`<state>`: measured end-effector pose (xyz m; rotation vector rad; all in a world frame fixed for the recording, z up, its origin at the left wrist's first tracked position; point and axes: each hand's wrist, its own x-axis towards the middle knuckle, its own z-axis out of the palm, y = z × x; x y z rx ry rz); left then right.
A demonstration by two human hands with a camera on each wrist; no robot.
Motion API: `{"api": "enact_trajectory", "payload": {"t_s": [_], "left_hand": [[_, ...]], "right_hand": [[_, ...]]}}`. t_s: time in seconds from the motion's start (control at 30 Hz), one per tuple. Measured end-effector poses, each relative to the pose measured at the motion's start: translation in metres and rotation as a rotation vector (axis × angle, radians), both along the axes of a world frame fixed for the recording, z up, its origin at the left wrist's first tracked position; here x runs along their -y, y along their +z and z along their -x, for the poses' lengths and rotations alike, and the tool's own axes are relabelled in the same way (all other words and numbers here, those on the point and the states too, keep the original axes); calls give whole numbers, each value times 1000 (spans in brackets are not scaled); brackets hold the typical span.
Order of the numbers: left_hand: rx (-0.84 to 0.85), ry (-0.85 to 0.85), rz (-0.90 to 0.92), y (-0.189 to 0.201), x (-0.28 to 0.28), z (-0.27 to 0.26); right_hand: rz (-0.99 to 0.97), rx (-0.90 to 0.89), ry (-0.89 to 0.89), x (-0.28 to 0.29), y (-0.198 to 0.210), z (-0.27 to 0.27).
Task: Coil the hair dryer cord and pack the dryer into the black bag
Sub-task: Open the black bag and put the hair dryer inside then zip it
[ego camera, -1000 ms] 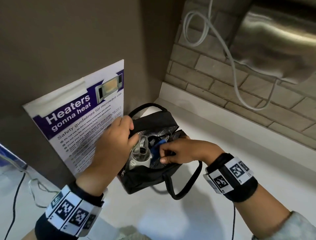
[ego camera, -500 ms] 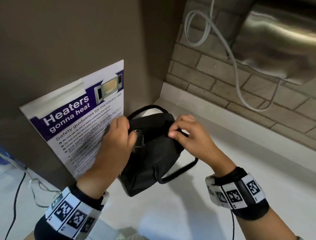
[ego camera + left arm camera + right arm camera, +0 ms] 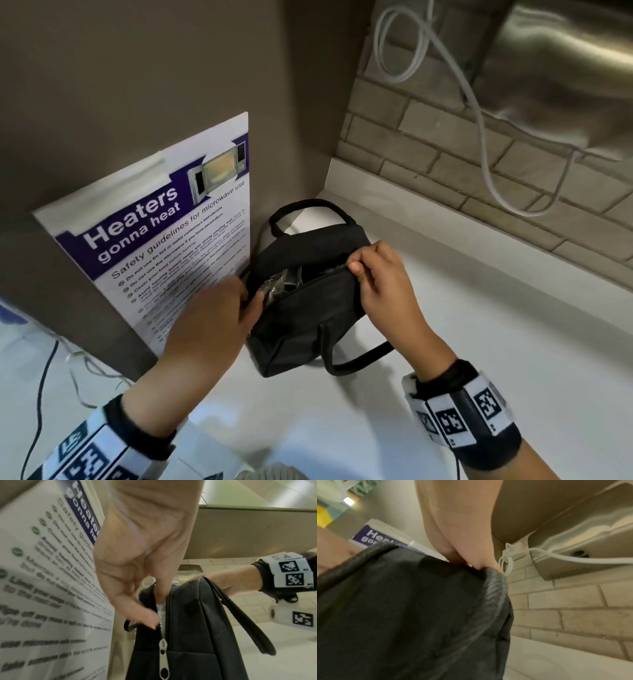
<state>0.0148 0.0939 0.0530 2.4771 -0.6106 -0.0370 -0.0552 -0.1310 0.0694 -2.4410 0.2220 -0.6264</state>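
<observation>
One black bag (image 3: 308, 308) on the bench (image 3: 479, 342) near the corner, soft fabric that looks light and floppy, so grip the zip edges: left hand (image 3: 212, 318) pinches one end, right hand (image 3: 380, 277) the other, one silver zip pull (image 3: 163, 651) hanging free, dryer (image 3: 284, 284) barely visible inside, cord unseen.

Most of the hair dryer (image 3: 286, 286) is hidden inside the black bag (image 3: 308, 308); only a grey, shiny sliver shows through the narrow gap of the opening, and its cord cannot be made out. The left hand (image 3: 212, 318) covers the bag's near left end in the head view, and its fingertips (image 3: 150, 620) are blurred. In the right wrist view the bag fills the frame, hiding the fingertips of the right hand (image 3: 458, 527). The small print on the poster (image 3: 164, 246) is too blurred to read.
</observation>
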Motion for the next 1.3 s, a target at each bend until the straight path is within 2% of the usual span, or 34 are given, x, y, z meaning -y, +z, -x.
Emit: {"api": "enact_trajectory", "payload": {"t_s": [0.07, 0.13, 0.2, 0.3, 0.43, 0.57, 0.67, 0.8, 0.9, 1.0, 1.17, 1.3], "left_hand": [[-106, -26, -242, -12, -8, -2], [-278, -59, -275, -22, -12, -3], [-476, -58, -141, -27, -10, -3], [-836, 23, 103, -24, -6, -2], [-1024, 10, 303, -25, -15, -9], [-1269, -17, 445, -28, -20, -8], [-1194, -4, 357, -34, -19, -6], [-1118, -25, 407, -35, -13, -5], [-1042, -35, 345, -27, -10, -5], [-860, -39, 290, -18, -9, -4], [-576, -115, 452, 18, 6, 12], [-287, -185, 416, 24, 11, 17]], "right_hand": [[30, -15, -6, -3, 0, 0], [88, -81, 60, -17, 4, 3], [182, -156, 154, -37, 8, 5], [212, -100, 264, -57, 10, 10], [137, 65, 298, -57, 14, 13], [129, 78, 303, -56, 10, 18], [122, 70, 310, -56, 9, 21], [97, 57, 317, -57, 8, 23], [122, 58, 279, -58, 7, 25], [166, 62, 241, -59, 10, 27], [262, 105, 285, -68, 3, 26], [235, 225, 197, -72, -1, 22]]}}
